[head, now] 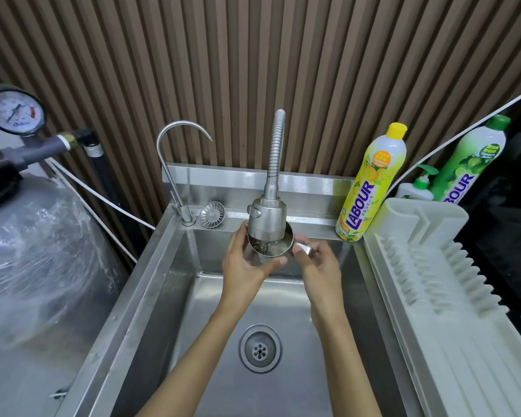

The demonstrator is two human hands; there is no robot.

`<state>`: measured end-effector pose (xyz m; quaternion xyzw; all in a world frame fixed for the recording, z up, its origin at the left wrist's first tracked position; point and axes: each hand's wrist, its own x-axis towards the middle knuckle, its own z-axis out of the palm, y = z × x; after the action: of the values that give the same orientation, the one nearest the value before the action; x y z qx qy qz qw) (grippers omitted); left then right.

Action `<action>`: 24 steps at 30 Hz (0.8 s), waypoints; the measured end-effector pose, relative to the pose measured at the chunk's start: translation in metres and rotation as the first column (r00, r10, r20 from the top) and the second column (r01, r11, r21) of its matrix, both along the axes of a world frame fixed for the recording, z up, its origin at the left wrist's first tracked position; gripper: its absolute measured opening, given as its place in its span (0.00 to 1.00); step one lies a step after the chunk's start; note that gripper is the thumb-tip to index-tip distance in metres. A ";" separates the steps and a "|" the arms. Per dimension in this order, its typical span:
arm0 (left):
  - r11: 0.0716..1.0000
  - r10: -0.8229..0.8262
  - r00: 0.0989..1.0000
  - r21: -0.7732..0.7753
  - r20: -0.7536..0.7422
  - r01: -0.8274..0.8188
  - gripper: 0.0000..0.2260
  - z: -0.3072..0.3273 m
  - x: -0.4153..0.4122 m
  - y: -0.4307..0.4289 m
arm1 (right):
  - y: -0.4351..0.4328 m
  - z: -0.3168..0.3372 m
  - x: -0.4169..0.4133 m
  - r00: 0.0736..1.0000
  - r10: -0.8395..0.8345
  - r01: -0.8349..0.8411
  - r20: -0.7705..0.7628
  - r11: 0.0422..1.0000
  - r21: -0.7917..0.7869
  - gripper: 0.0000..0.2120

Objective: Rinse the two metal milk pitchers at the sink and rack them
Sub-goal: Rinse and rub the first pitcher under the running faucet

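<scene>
**Pitcher under the spray, rack to the right**

The left grip [241, 263] is curled round the pitcher [278, 248]. The right grip [319, 261] pinches its handle [306, 247], which points right. The pitcher is held over the sink [178, 281], mouth tilted up just under the spray head [268, 216]. The rack [433, 266] lies right of the sink, so the right grip looks nearer for racking. No second pitcher shows.

Left hand [243, 263] cupping metal pitcher [280, 249], right hand [319, 264] pinching its handle [304, 247]; under sprayer [266, 218]
</scene>
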<state>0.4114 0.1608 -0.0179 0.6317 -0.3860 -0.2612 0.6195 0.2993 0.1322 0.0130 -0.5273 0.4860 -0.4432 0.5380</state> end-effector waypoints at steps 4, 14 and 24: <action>0.999 0.035 0.972 -0.036 0.233 -0.027 0.36 0.010 0.009 0.009 | -0.002 -0.020 0.009 0.969 0.080 -0.129 0.234 0.971 0.204 0.09; 0.983 0.069 0.978 0.152 0.195 -0.099 0.26 -0.003 0.005 0.021 | 0.001 -0.002 -0.004 0.961 -0.029 0.031 -0.274 1.000 0.002 0.08; 0.997 -0.001 0.994 -0.073 -0.107 -0.007 0.34 -0.006 0.002 0.002 | 0.001 -0.006 0.002 0.989 0.086 -0.086 0.122 0.996 -0.005 0.10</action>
<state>0.4136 0.1632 -0.0234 0.5941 -0.3605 -0.2795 0.6626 0.3008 0.1329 0.0067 -0.5195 0.4291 -0.4509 0.5854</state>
